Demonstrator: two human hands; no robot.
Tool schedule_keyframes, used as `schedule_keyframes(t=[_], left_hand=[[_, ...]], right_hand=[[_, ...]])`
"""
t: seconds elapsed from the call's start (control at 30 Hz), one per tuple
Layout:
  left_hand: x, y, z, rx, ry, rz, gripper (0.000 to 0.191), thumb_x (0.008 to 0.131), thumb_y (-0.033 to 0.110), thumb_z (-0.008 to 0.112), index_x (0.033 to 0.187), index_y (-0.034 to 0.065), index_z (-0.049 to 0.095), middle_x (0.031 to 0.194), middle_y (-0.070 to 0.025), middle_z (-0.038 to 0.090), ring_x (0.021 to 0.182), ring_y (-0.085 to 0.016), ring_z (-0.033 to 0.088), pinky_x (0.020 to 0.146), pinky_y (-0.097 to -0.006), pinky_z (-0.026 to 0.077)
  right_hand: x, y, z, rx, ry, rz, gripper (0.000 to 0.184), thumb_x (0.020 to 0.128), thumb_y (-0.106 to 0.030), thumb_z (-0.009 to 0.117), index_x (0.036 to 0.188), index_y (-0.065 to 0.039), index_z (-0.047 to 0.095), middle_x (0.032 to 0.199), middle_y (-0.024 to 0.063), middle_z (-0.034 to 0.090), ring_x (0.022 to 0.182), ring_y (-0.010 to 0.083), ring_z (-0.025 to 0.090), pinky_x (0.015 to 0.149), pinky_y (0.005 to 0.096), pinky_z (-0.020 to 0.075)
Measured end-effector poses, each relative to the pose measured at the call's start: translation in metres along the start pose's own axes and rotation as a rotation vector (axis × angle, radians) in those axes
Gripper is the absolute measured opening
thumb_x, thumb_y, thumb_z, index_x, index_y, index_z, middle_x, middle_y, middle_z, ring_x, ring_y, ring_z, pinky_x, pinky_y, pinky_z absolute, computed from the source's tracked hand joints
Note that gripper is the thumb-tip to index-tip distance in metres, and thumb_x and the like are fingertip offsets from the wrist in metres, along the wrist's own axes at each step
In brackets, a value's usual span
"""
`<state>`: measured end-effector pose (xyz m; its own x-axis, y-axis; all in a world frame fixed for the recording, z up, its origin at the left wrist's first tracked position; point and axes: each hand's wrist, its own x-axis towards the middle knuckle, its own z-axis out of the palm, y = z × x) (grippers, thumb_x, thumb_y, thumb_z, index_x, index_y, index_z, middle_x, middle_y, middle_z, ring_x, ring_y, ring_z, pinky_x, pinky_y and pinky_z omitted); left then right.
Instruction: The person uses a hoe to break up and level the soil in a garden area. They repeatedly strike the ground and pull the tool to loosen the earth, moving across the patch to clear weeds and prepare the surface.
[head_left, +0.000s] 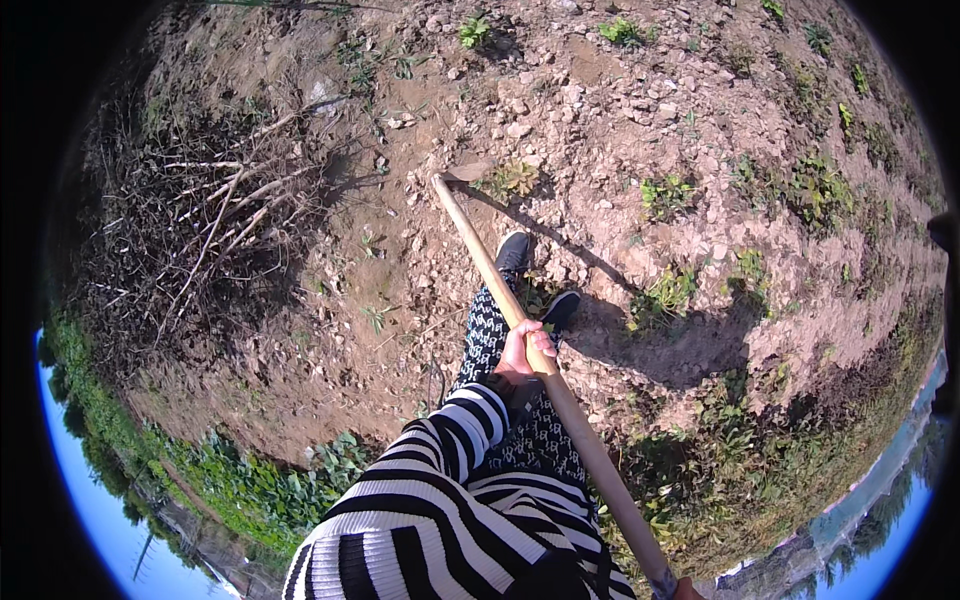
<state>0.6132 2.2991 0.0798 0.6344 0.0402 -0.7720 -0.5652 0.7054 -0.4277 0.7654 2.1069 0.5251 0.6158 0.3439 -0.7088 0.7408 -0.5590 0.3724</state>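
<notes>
A long-handled hoe runs slantwise through the view, its wooden handle (592, 439) passing in front of my legs. Midway along it, my left hand (525, 346) is wrapped around the wood. At the bottom edge my right hand (687, 589) grips the handle's near end, with only part of that hand visible. The hoe's metal blade (469, 172) rests at the soil, right beside a small yellow-green plant (514, 178). Whether the blade's edge is in the soil I cannot tell. My dark shoes (514, 251) stand just to the right of the handle.
A heap of dry branches (232, 206) lies on the left. Clods and stones (577, 97) cover the bare soil, with several small leafy plants (667, 195) on the right. Denser green growth (247, 480) borders the lower left. My shadow (660, 345) falls to the right.
</notes>
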Motion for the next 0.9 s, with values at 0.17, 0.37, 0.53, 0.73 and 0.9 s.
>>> schedule_keyframes(t=[0.17, 0.37, 0.53, 0.73, 0.9], left_hand=[[-0.034, 0.002, 0.012, 0.174, 0.275, 0.049, 0.023, 0.073, 0.016, 0.051, 0.055, 0.0153, 0.038, 0.048, 0.0039, 0.038, 0.043, -0.012, 0.038, 0.051, -0.0288, 0.041], [-0.051, 0.012, 0.033, 0.069, 0.153, 0.142, 0.029, 0.074, 0.019, 0.052, 0.051, 0.0156, 0.037, 0.047, 0.0019, 0.038, 0.042, -0.012, 0.039, 0.048, -0.0288, 0.039], [-0.042, -0.005, 0.064, -0.027, -0.01, 0.133, 0.027, 0.078, 0.017, 0.052, 0.056, 0.0154, 0.036, 0.051, 0.0035, 0.036, 0.045, -0.011, 0.036, 0.049, -0.0285, 0.037], [-0.019, -0.039, 0.063, -0.016, 0.071, -0.054, 0.027, 0.074, 0.018, 0.056, 0.056, 0.0148, 0.037, 0.052, 0.0027, 0.038, 0.047, -0.013, 0.039, 0.052, -0.0282, 0.038], [0.023, -0.002, 0.012, 0.125, 0.156, 0.021, 0.028, 0.074, 0.02, 0.057, 0.054, 0.0156, 0.037, 0.048, 0.0025, 0.038, 0.044, -0.014, 0.039, 0.05, -0.0284, 0.039]], right_hand=[[-0.001, 0.022, 0.01, 0.029, -0.016, -0.076, 0.026, 0.075, -0.027, 0.066, 0.062, -0.01, 0.05, 0.049, 0.011, 0.051, 0.043, 0.0313, 0.052, 0.04, 0.0422, 0.0406], [0.02, 0.036, 0.011, 0.062, 0.126, -0.162, 0.025, 0.077, -0.027, 0.065, 0.065, -0.011, 0.05, 0.052, 0.0092, 0.05, 0.047, 0.0302, 0.052, 0.043, 0.042, 0.0405], [0.009, 0.042, -0.002, 0.035, 0.101, -0.007, 0.021, 0.072, -0.024, 0.068, 0.066, -0.011, 0.052, 0.054, 0.0113, 0.052, 0.048, 0.0321, 0.053, 0.045, 0.0438, 0.0406], [-0.014, 0.053, -0.021, 0.064, 0.115, 0.019, 0.02, 0.068, -0.021, 0.069, 0.065, -0.011, 0.052, 0.053, 0.0125, 0.053, 0.047, 0.0326, 0.053, 0.045, 0.0438, 0.0404], [0.012, -0.006, -0.009, -0.024, 0.034, 0.077, 0.019, 0.07, -0.023, 0.066, 0.064, -0.011, 0.053, 0.052, 0.0137, 0.053, 0.046, 0.0334, 0.053, 0.044, 0.0445, 0.041]])
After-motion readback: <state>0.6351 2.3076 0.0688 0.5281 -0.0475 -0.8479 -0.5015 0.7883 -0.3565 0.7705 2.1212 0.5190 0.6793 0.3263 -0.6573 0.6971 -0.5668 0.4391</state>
